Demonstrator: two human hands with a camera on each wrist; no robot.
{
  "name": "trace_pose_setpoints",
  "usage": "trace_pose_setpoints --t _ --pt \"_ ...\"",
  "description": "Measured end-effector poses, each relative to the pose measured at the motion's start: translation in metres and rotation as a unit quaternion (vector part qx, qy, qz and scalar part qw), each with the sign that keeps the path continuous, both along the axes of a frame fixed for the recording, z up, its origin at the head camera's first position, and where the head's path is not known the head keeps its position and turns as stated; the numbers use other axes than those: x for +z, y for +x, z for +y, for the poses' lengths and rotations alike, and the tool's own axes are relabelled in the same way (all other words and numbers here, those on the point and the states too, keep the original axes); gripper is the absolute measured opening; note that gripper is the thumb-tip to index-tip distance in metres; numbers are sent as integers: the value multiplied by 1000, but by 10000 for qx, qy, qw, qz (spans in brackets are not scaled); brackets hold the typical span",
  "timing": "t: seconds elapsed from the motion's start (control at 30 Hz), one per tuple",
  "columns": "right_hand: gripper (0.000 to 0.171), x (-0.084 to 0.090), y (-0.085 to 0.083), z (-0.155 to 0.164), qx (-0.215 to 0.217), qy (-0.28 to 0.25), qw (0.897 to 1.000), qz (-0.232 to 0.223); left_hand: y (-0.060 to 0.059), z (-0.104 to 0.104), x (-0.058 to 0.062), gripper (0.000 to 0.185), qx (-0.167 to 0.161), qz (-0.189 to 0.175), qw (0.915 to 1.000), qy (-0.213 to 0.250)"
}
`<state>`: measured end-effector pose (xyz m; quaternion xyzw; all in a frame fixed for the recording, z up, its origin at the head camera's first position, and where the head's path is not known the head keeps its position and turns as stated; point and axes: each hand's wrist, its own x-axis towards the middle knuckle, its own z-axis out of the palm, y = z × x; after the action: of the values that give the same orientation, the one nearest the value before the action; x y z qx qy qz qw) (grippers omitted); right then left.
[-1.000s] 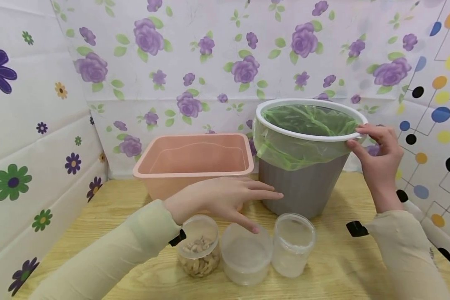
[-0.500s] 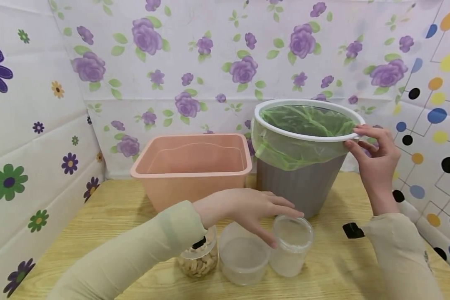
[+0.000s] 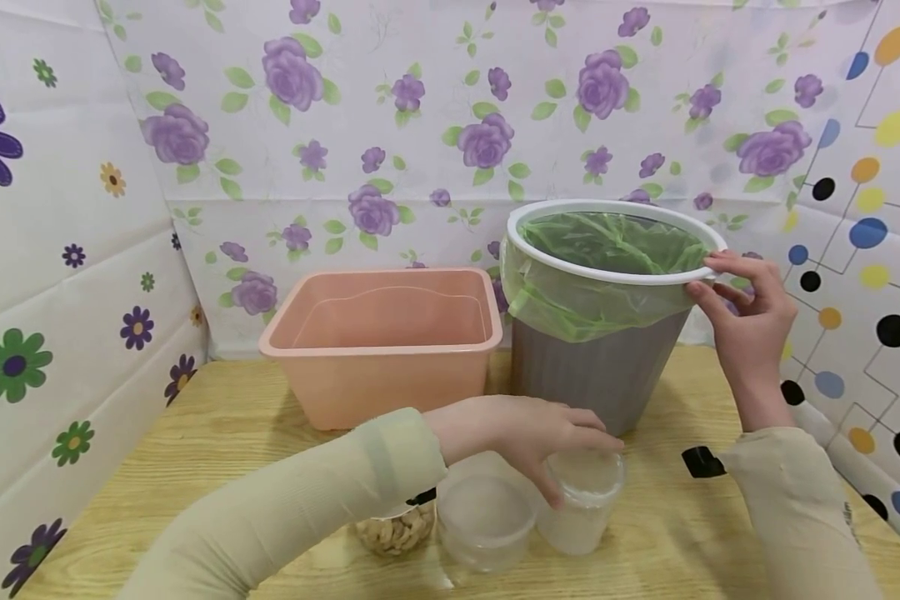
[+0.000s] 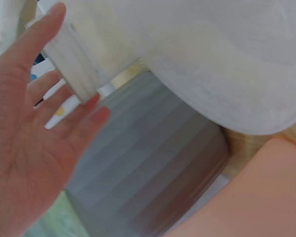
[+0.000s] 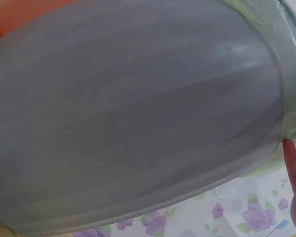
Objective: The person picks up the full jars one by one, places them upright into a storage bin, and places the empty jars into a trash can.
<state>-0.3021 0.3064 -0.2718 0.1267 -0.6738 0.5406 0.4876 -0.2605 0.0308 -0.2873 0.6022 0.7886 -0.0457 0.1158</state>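
Observation:
My left hand (image 3: 525,429) reaches across the front of the table and lies over the top of the right-hand clear jar (image 3: 581,521), thumb on its near side. In the left wrist view that hand (image 4: 19,163) is spread, its fingers straight beside the jar's ribbed lid (image 4: 76,64). My right hand (image 3: 750,325) pinches the white rim ring (image 3: 607,275) of the grey bin (image 3: 592,375) on its right side, thumb below and fingers on top. A green bag (image 3: 615,242) lines the bin. In the right wrist view the bin wall (image 5: 138,123) fills the frame.
A pink rectangular basin (image 3: 382,350) stands left of the bin, against the flowered backdrop. Two more clear jars stand at the front: a middle one (image 3: 483,521) and one holding nuts (image 3: 397,529), partly under my left sleeve. The wooden table (image 3: 217,425) lies bare at left.
My left hand has moved right and down, from above the middle jar onto the top of the right-hand jar. The right hand has stayed on the bin's rim.

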Motion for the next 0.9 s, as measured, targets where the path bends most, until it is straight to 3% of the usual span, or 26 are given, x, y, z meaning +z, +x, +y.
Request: trace_pose_setpoints --t 0.13,0.33,0.67,0.9 --pt "34 1 0 1 -28 -5 10000 -9 -7 5 -5 94 -118 114 9994 317" --pt "34 1 0 2 -31 -4 10000 -48 -12 7 -7 95 -173 202 9991 318" --pt "33 -2 1 4 68 -3 9999 79 -4 20 5 96 -345 207 9986 -339" --pt "34 1 2 4 -66 156 9998 -78 -5 20 4 93 -438 -106 9984 -349"
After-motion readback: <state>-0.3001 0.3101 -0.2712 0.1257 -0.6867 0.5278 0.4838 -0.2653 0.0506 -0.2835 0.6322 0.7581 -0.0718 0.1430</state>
